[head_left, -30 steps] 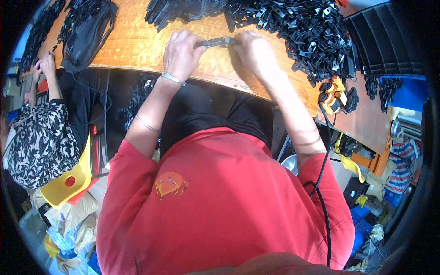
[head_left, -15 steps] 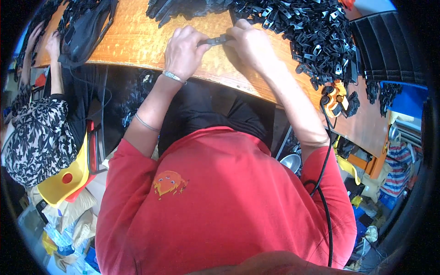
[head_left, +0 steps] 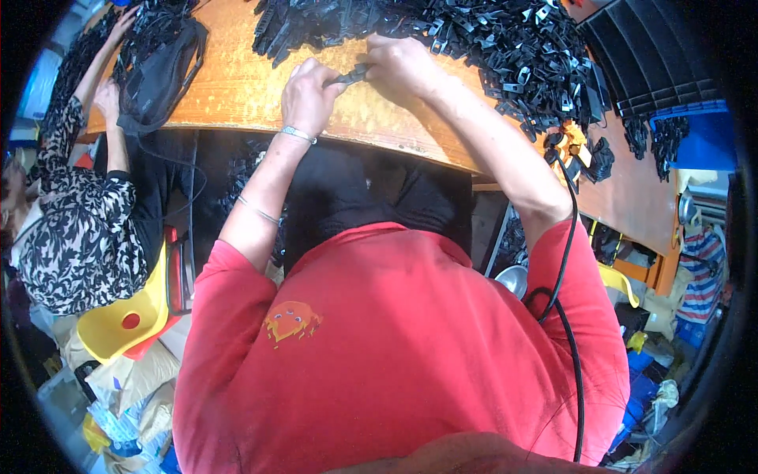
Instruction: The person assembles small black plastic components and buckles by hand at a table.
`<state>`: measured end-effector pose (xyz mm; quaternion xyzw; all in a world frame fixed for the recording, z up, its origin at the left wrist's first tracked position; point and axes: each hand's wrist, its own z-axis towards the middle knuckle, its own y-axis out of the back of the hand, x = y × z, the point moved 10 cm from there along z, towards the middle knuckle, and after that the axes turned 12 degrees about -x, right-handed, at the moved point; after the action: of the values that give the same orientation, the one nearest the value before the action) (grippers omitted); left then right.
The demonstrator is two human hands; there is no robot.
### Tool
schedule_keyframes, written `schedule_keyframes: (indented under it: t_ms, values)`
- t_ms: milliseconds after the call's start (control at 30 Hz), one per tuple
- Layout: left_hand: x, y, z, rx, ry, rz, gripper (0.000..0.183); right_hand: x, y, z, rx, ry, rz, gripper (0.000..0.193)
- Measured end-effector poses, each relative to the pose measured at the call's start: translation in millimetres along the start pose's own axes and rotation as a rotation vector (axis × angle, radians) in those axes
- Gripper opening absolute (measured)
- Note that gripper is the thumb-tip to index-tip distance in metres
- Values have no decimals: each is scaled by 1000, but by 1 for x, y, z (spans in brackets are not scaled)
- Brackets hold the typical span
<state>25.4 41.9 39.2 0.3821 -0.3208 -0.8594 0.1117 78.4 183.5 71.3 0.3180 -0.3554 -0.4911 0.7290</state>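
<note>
Between my two hands, just over the wooden table [head_left: 229, 87], is a small dark elongated piece [head_left: 351, 76], perhaps plastic; its exact kind is too small to make out. My left hand [head_left: 308, 96] pinches its left end between thumb and fingers. Closed at the other end, my right hand [head_left: 401, 65] partly hides the piece. Beyond my hands lies a big heap of small black clip-like parts [head_left: 529, 59], some with shiny metal bits. A looser pile of black parts [head_left: 292, 31] sits farther left.
At the left, a person in a patterned top [head_left: 83, 237] works beside a black mesh bag [head_left: 162, 75]. An orange-and-black device [head_left: 570, 146] and a black cable [head_left: 570, 316] are by my right arm. A black ribbed tray [head_left: 659, 63] stands far right. A yellow chair [head_left: 118, 328] is at left.
My right hand has shifted slightly left, and the dark piece is tilted more, still between both hands. The view has turned a little. The other person's arm reaches farther up.
</note>
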Motion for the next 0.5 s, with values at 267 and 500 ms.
schedule_keyframes:
  t_ms: [267, 500]
  values:
    - [0, -2, 10, -11, -76, -6, 19, 13, -8, 3, -5, -70, 65, 17]
    - [58, 75, -11, 655, 132, 162, 14, 1, 31, -44, -92, -175, 154, 16]
